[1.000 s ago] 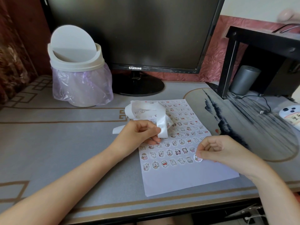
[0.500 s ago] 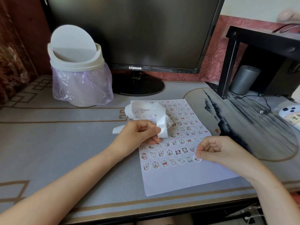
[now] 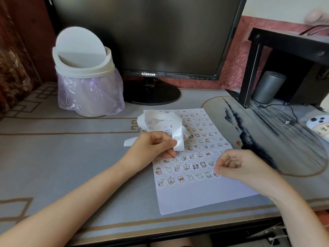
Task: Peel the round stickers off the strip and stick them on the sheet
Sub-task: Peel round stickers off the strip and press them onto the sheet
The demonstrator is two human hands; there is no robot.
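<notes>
A round sticker is pressed against the sheet at the right end of the lowest row, under the tip of the right hand, whose fingers are curled together; whether the sticker is pinched or merely pressed flat cannot be told from this angle. The lowest row is counted as seven stickers, this one included, and the two rows above it as seven or so each; farther up, the rows are too small and partly covered to count. One sheet is seen, lying slightly turned in the centre of the frame, with a bare white band left below the lowest row and its near edge close to the front edge of the bench.

One strip of white backing is held at the left edge of the sheet by the left hand, its fingers clamped on it; the strip is looped over the sheet's upper left corner, and one end lies on the bench.

Open bench is seen to the left. One lidded bin stands at upper left, one monitor behind the sheet, and a black stand at upper right.
</notes>
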